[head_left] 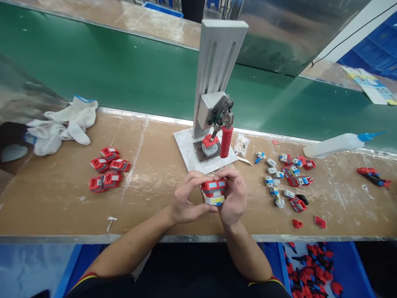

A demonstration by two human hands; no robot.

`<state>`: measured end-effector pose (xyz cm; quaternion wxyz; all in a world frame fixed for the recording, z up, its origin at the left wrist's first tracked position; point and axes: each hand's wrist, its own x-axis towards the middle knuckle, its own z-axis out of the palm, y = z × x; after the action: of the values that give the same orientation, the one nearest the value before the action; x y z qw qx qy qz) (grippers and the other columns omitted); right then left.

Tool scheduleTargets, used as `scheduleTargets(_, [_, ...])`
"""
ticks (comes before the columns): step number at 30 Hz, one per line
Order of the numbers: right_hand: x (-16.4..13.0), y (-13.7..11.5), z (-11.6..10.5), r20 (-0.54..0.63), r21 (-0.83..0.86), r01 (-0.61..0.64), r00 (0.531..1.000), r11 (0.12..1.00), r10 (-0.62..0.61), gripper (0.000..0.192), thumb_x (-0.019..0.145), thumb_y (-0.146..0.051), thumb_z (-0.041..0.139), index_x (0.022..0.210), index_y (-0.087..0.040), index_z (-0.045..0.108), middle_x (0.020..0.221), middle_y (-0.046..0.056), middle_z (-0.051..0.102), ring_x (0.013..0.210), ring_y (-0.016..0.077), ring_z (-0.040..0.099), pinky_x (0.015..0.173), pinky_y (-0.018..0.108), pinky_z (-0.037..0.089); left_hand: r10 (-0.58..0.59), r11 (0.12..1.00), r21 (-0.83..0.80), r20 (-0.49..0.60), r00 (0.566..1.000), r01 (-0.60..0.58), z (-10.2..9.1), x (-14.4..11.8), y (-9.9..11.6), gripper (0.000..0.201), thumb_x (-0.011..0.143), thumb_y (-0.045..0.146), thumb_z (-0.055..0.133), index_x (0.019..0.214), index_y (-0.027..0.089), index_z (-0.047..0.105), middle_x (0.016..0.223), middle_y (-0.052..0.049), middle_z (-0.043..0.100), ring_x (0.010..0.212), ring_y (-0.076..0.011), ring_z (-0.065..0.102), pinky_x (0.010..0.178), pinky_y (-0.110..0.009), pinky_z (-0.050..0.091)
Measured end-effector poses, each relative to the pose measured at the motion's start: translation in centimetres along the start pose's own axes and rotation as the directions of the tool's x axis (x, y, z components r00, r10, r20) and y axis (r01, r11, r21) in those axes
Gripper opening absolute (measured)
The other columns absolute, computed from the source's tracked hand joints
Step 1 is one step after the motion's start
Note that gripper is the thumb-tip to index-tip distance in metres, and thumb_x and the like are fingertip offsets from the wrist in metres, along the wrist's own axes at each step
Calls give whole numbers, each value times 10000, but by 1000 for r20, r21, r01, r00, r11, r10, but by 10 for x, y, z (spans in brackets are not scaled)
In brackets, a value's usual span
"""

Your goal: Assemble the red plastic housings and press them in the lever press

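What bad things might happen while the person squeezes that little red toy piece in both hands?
The left hand and right hand pinch the red toy part above the table edge, so it might slip and fall off. The loose small parts lie close to the right hand, so a bump might scatter them. The press with its red handle stands just behind the hands; reaching forward, fingers might knock it.

Factory assembly line: green conveyor belt [124, 74], bench press jig [217, 103], scattered toy parts [288, 174].
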<state>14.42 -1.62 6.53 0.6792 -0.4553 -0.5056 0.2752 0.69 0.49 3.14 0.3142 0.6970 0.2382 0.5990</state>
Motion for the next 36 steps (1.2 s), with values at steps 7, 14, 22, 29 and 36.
scheduleTargets(7, [62, 23, -55, 282, -230, 26, 959, 973, 41, 425, 1013, -674, 471, 1007, -269, 597, 1281, 80, 641, 1284, 284, 567, 1121, 506, 407, -179, 924, 378, 545, 819, -50, -64, 79, -15, 452, 932, 613, 714, 1171, 231, 736, 1389, -124, 666, 1374, -328, 549, 1177, -534, 462])
scheduleTargets(14, [77, 11, -75, 639, 23, -168, 761, 986, 115, 454, 992, -757, 452, 1023, -316, 555, 987, 23, 705, 939, 238, 671, 887, 447, 542, -478, 785, 616, 671, 566, -67, -51, 122, -22, 348, 953, 450, 677, 1115, 148, 737, 1626, -178, 519, 1416, -372, 586, 1145, -488, 494])
scheduleTargets(22, [169, -95, -25, 534, 249, 34, 829, 968, -167, 476, 934, -793, 539, 1127, -359, 515, 1142, -36, 749, 1169, 221, 726, 975, 429, 583, -491, 793, 609, 661, 568, -23, -55, 122, -24, 345, 918, 477, 681, 1065, 171, 740, 1633, -146, 523, 1283, -366, 684, 1044, -456, 543])
scheduleTargets(29, [184, -4, -31, 335, 92, 254, 903, 963, -270, 200, 853, -349, 692, 968, -295, 538, 1063, -10, 700, 1065, 186, 694, 873, 371, 570, -430, 858, 513, 688, 585, 27, -57, 123, -36, 353, 916, 436, 703, 1134, 159, 721, 1616, -154, 535, 1387, -351, 613, 1133, -457, 501])
scheduleTargets(36, [151, 95, -35, 667, -364, 34, 707, 931, 235, 462, 737, -331, 776, 1169, -249, 636, 1263, 91, 727, 1172, 292, 658, 1009, 480, 511, -355, 927, 348, 686, 635, 142, -66, 121, -54, 388, 900, 479, 741, 1141, 176, 728, 1576, -151, 570, 1418, -326, 588, 1200, -470, 457])
